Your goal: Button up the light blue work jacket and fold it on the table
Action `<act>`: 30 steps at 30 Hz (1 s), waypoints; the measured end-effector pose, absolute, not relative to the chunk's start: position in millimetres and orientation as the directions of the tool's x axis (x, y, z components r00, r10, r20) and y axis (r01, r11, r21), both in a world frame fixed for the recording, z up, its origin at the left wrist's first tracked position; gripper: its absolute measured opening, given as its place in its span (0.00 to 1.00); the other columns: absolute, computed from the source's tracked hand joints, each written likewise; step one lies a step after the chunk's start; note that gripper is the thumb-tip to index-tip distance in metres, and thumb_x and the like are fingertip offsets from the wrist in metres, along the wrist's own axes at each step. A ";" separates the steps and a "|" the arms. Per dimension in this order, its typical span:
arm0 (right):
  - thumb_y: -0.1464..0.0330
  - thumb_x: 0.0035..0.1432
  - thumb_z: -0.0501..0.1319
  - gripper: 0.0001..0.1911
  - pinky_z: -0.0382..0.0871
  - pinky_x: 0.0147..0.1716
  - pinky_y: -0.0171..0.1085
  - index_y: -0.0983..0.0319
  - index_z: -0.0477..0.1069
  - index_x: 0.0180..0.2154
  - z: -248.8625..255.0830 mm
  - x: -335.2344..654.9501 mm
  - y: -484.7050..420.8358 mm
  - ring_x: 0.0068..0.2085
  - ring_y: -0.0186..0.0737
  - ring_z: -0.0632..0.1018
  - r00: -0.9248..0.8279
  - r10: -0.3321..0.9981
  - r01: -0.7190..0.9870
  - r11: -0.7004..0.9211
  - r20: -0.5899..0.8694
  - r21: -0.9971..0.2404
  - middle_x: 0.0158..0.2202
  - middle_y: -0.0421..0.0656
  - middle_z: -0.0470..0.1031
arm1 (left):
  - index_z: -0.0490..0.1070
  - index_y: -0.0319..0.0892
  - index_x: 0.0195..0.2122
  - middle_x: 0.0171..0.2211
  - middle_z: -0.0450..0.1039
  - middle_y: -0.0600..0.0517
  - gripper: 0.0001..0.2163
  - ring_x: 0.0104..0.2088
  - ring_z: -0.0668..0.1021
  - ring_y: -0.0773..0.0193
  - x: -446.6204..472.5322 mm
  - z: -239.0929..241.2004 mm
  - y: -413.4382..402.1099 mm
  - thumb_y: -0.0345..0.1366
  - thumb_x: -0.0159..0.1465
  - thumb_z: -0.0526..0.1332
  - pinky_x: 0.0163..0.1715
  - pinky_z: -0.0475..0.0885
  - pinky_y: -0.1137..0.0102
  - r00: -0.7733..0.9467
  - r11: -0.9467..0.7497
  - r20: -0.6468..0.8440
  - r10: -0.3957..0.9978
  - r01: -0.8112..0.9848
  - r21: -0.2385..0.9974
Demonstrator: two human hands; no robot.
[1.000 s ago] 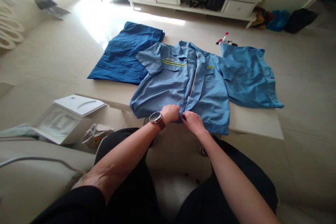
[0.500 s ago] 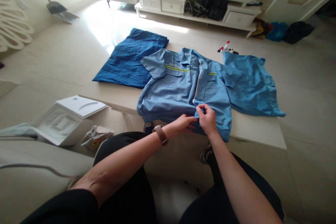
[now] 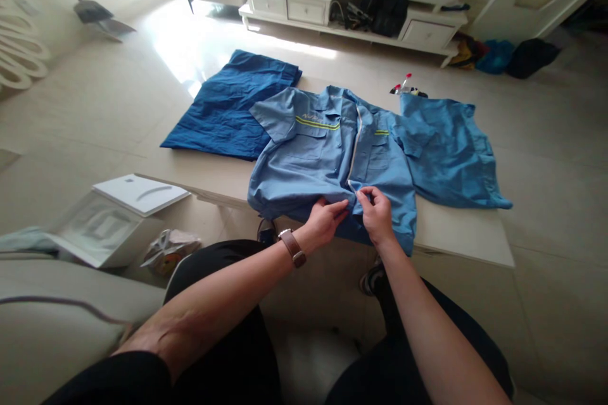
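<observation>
A light blue short-sleeved work shirt [image 3: 308, 164] with yellow chest stripes lies front up, its lower hem hanging over the table's near edge. Its front is parted along a pale edging strip. My right hand [image 3: 377, 215] pinches the bottom of the front opening at the end of that strip. Just left of it, my left hand [image 3: 327, 218] has the lower edge of the other front panel between thumb and fingers. Dark blue folded cloth [image 3: 232, 107] lies to the shirt's left. Another blue garment [image 3: 456, 152] is on the right, partly under the shirt's sleeve.
The pale table [image 3: 465, 237] runs across in front of my knees. An opened white box [image 3: 104, 221] and a plastic bag [image 3: 171, 250] are at the left, beside the sofa [image 3: 71, 310]. Red-capped bottles [image 3: 406, 83] show beyond the table. A white TV cabinet [image 3: 289, 6] stands farther back.
My left hand has shifted slightly left and up, closing from loosely spread fingers onto the shirt's edge. My right hand keeps its pinch. The whole view has shifted a little.
</observation>
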State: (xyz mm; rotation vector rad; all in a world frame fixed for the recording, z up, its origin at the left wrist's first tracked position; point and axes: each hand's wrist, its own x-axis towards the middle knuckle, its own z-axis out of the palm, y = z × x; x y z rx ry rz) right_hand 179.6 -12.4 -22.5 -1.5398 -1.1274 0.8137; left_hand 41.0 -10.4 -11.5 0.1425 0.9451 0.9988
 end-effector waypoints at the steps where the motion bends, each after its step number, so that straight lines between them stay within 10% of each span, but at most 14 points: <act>1: 0.55 0.54 0.66 0.16 0.64 0.30 0.34 0.61 0.74 0.36 -22.9 179.6 -12.3 0.28 0.33 0.67 0.334 0.942 0.228 -0.058 0.022 -0.972 0.28 0.37 0.72 | 0.73 0.41 0.41 0.38 0.80 0.52 0.17 0.38 0.81 0.66 40.7 -11.8 -10.4 0.23 0.52 0.72 0.44 0.77 0.68 0.180 0.558 -0.602 0.778 -0.638 0.530; 12: 0.65 0.44 0.66 0.31 0.74 0.38 0.37 0.58 0.66 0.52 -22.5 176.1 -14.0 0.38 0.39 0.78 0.292 0.956 0.152 -0.025 0.020 -0.988 0.40 0.41 0.75 | 0.76 0.38 0.38 0.35 0.80 0.51 0.15 0.32 0.77 0.68 34.8 -18.3 7.0 0.36 0.54 0.76 0.33 0.70 0.72 0.034 0.423 -0.453 0.891 -0.423 0.801; 30: 0.58 0.56 0.67 0.12 0.74 0.40 0.39 0.60 0.79 0.35 -15.5 175.3 -17.6 0.38 0.41 0.79 0.272 0.946 0.365 0.066 0.174 -0.929 0.36 0.44 0.80 | 0.79 0.35 0.32 0.34 0.83 0.47 0.09 0.34 0.81 0.63 37.3 -17.5 4.5 0.28 0.50 0.75 0.40 0.75 0.69 0.165 0.396 -0.360 0.918 -0.373 0.839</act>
